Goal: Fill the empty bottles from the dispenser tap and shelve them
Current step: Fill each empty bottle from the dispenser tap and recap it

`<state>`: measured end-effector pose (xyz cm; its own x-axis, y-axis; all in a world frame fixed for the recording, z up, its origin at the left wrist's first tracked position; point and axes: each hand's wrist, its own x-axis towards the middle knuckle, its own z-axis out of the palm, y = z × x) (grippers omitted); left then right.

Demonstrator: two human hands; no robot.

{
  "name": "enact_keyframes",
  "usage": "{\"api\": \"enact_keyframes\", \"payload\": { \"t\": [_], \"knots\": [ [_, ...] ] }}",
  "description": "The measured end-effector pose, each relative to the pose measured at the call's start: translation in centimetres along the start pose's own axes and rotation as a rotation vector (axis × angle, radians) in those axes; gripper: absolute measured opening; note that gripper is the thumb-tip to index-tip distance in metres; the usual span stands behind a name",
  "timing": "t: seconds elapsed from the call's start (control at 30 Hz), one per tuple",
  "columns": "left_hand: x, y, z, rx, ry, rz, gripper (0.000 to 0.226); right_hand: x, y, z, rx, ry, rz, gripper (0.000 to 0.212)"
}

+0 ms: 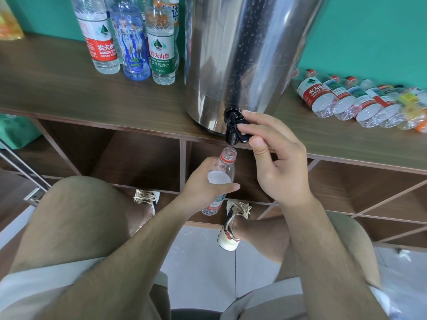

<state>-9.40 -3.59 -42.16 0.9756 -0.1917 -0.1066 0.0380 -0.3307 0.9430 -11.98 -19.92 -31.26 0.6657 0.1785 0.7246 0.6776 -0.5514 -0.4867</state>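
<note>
One bottle (227,159) is being filled: the left hand (203,181) is wrapped round its upper body and holds it just below the black tap (233,129) of the steel dispenser (242,54), while the right hand (277,162) pinches the tap lever. The thin clear plastic looks soft and light. I judge it will get heavier as it fills and dent if squeezed, so a hold round the body suits it. Its long axis is nearly upright — mouth up to the spout, base toward the floor.

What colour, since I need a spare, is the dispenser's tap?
The tap is black; head view.
</note>
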Motion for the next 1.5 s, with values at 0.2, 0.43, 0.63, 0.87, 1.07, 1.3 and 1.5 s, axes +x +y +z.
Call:
{"api": "enact_keyframes", "payload": {
  "t": [0.2,0.43,0.63,0.87,1.07,1.3,1.5],
  "knots": [
    [-0.05,0.02,-0.1,-0.005,-0.009,0.005,0.068,0.02,-0.07,0.05,-0.003,0.005,-0.002,0.025],
    [-0.06,0.0,-0.01,0.006,-0.004,-0.003,0.068,0.03,-0.01,-0.01,-0.005,-0.001,-0.001,0.025],
    [-0.11,-0.01,-0.08,-0.014,-0.01,-0.006,0.069,0.01,-0.03,-0.01,0.004,0.003,-0.002,0.025],
    [-0.22,0.07,-0.06,-0.031,-0.003,-0.002,0.068,0.04,0.05,0.08,-0.003,0.007,-0.005,0.025],
    [-0.25,0.17,-0.1,-0.012,-0.007,-0.004,0.069,0.02,0.04,0.09,-0.005,0.004,-0.006,0.025],
    [-0.22,0.11,-0.09,-0.007,-0.002,-0.005,0.069,0.01,0.04,0.07,-0.009,0.004,-0.005,0.024],
    [-0.25,0.17,-0.09,-0.002,-0.003,-0.005,0.07,0.01,0.07,0.08,-0.011,0.005,-0.007,0.024]
  ]
}}
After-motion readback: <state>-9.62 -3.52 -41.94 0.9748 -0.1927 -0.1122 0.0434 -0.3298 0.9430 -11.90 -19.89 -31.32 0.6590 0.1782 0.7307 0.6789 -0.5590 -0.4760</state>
